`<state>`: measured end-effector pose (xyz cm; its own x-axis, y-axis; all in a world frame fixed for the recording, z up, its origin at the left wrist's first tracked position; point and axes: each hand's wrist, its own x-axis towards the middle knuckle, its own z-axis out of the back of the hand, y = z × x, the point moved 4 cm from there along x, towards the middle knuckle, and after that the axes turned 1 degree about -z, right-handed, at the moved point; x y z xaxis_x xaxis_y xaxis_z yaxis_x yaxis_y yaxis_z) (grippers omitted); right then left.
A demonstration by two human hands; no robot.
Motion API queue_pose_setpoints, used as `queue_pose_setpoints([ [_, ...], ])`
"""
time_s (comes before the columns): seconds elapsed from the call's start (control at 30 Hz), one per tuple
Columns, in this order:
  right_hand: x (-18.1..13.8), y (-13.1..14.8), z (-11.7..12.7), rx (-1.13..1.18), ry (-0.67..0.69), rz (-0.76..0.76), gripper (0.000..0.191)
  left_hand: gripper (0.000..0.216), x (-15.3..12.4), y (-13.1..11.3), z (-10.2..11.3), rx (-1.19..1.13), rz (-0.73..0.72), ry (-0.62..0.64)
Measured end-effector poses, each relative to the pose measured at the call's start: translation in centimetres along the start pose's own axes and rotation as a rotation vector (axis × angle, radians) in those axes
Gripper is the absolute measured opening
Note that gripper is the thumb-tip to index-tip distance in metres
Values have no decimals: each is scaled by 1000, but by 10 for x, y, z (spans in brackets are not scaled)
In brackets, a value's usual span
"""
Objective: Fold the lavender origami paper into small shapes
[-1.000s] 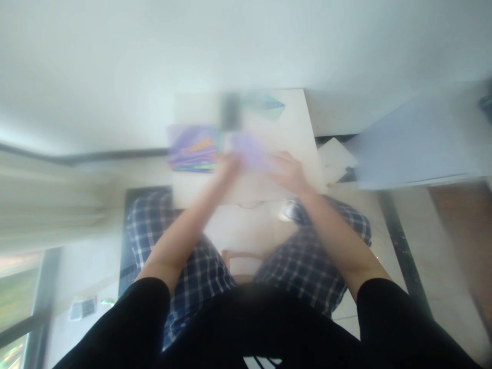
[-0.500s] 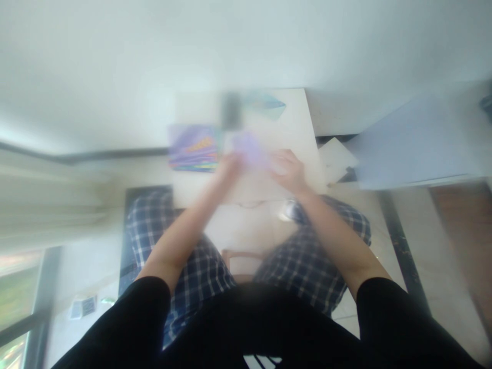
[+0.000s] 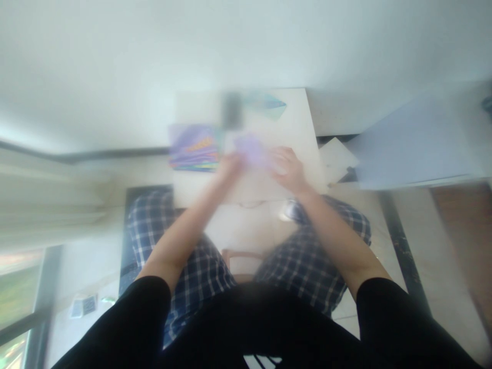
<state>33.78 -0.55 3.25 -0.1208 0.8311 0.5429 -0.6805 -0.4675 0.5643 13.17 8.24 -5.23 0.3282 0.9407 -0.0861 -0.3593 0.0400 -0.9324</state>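
Note:
A light purple sheet of paper [image 3: 252,150] is between my hands over the white table, its outline blurred. My left hand [image 3: 231,163] grips its left edge with fingers closed. At the right edge, my right hand [image 3: 286,166] has its fingers bent around the paper, and the fingertips are smeared. To the left lies a purple packet with colourful print [image 3: 195,148]. Beyond the paper is a dark grey block-like object [image 3: 232,110], too blurred to name. A light teal folded paper piece [image 3: 269,105] rests at the far side of the table.
The white table [image 3: 307,123] stands against a pale wall. My knees in checked trousers [image 3: 303,266] are on either side of its near edge. A large pale panel [image 3: 415,143] and a white box-like piece [image 3: 336,156] are to the right. Small cards [image 3: 83,306] lie at lower left.
The purple paper and my right hand have shifted very slightly. Both hands stay at the paper, and the other things are where they were.

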Motion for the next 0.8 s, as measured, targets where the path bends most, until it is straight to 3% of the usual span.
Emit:
queue_pose_setpoints([
  [0.3, -2, -2, -4, 6, -13, 48, 41, 39, -3, -16, -3, -107, 74, 46],
  [0.53, -5, -1, -7, 10, -62, 16, 31, 39, 0, -12, -4, -107, 83, 39],
  [0.8, -6, 0, -16, -8, 154, 186, 37, 45, 3, 0, -11, -55, 121, 37],
])
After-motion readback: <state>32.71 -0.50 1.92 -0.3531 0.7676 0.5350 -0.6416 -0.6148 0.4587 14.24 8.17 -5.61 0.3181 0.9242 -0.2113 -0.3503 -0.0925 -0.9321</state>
